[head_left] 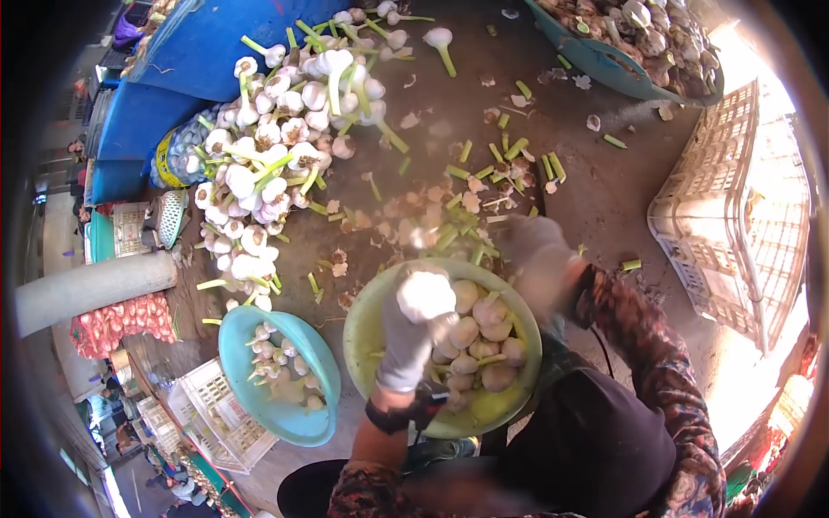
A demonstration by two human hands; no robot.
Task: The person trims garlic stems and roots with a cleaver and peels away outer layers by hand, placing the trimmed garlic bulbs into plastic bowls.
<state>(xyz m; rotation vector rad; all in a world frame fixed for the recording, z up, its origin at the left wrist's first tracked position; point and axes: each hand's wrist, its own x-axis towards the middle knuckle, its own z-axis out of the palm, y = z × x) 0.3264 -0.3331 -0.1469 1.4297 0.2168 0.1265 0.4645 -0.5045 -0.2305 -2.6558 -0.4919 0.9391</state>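
My left hand [408, 332], in a light grey glove, is closed around a white garlic bulb [427, 296] above the green basin [354, 345]. Several trimmed garlic bulbs [480, 338] lie in that basin. My right hand [544, 263], also gloved, is at the basin's upper right edge near cut green stem pieces [458, 229]. Motion blurs its fingers, so I cannot tell whether it holds anything. Beyond the basin, to the upper left, lies a large heap of garlic with green stems [268, 177].
A turquoise basin [324, 367] with smaller bulbs stands left of the green one, by a white crate [203, 401]. Stem scraps and peelings litter the floor [596, 207]. White plastic crates [708, 203] stand at right; a full teal tub [596, 60] is at upper right.
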